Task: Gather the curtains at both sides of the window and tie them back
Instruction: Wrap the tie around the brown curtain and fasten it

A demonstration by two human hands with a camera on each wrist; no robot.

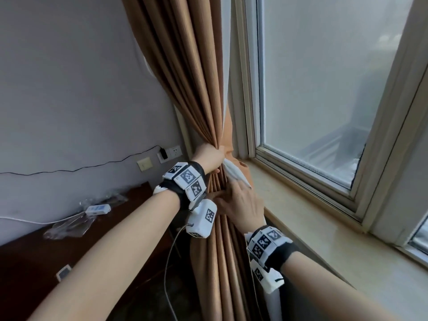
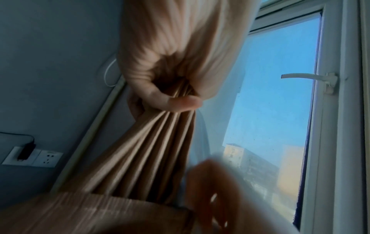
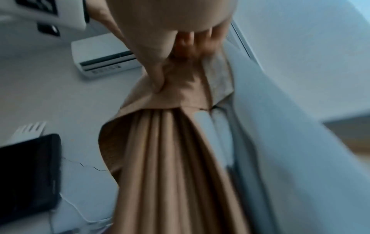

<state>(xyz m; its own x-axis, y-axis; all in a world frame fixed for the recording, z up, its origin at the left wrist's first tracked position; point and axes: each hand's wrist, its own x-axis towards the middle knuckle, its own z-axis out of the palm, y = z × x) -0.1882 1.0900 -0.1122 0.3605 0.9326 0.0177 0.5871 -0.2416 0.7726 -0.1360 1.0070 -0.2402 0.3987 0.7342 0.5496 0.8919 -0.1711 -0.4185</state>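
A tan pleated curtain (image 1: pixel 185 77) hangs at the left side of the window (image 1: pixel 324 89) and is bunched into a narrow bundle at sill height. My left hand (image 1: pixel 208 156) grips that bundle at its waist; its thumb (image 2: pixel 174 101) curls across the pleats. Just below, my right hand (image 1: pixel 240 205) holds the same bundle, its thumb (image 3: pixel 158 76) pressed into the front folds and its fingers (image 3: pixel 190 44) round the window side. A white cloth (image 1: pixel 234 172), lining or sheer, pokes out between the two hands. I cannot make out a separate tie-back.
A stone window sill (image 1: pixel 312 209) runs along the right. Wall sockets with a black charger (image 1: pixel 165 154) and its cable are on the grey wall. At lower left a dark wooden table (image 1: pixel 69 239) carries plastic wrap and a white device (image 1: pixel 98 208). A window handle (image 2: pixel 306 77) sticks out.
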